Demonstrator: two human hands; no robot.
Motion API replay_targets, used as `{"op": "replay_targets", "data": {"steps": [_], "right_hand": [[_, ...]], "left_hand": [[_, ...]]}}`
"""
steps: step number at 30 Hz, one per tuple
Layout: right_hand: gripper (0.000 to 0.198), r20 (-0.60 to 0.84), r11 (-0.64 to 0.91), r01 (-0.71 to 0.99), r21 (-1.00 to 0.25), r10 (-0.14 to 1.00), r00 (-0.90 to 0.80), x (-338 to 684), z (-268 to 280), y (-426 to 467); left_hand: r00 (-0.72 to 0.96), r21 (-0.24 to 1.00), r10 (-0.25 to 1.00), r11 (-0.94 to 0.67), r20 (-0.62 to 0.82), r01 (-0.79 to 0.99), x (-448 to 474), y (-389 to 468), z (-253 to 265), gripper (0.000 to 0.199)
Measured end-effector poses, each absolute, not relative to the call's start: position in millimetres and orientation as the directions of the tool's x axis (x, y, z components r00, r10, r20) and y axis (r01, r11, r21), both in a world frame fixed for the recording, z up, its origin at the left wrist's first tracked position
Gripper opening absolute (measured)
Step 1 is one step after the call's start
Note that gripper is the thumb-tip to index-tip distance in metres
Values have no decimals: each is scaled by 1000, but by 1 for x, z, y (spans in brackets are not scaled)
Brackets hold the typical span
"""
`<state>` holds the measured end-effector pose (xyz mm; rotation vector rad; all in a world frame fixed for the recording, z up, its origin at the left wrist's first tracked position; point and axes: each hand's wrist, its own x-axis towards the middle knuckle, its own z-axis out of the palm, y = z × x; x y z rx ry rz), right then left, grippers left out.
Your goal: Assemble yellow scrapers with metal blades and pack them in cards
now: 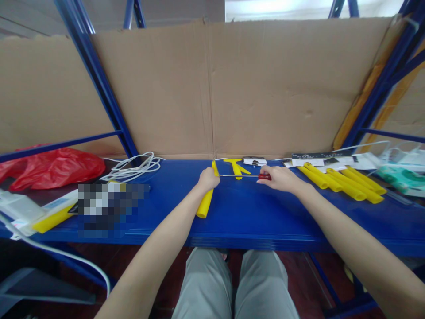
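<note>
In the head view my left hand (209,179) is wrapped round a yellow plastic tube handle (205,204), tilted so its open end points toward me. My right hand (279,178) grips a screwdriver by its red handle (264,177). The thin metal shaft (237,176) runs level to the left and meets the yellow handle at my left hand; its tip is hidden by the fingers. Just behind the shaft lies a yellow Y-shaped plastic piece (236,168). A small black-and-white card packet (255,161) lies beyond my right hand.
Several yellow tube handles (347,184) lie at the right beside printed cards (317,160). White cable (139,166), a red plastic bag (56,166) and another yellow tube (53,220) are at the left. A cardboard wall (212,88) closes the back of the blue table (245,221).
</note>
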<state>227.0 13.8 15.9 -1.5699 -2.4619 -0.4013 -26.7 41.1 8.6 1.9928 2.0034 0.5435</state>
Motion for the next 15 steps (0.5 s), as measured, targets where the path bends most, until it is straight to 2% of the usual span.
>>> {"op": "replay_targets", "data": {"steps": [5,7,11,15], "right_hand": [[13,329,395,907,148,845,-422,229,15,14],[16,338,412,899,145,834,-437,231,14,16],[24,339,442,892,98,827,-447,232,13,18],[18,333,436,898,61,839,-430,231,14,17]], "left_hand": [[-18,440,997,-17,75,898,-26,39,10,23],[-14,443,997,-20,72,896,-26,39,10,23],[-13,438,997,-21,75,899,-26,40,10,24],[-22,436,998,-9,66,900,-25,39,10,25]]}}
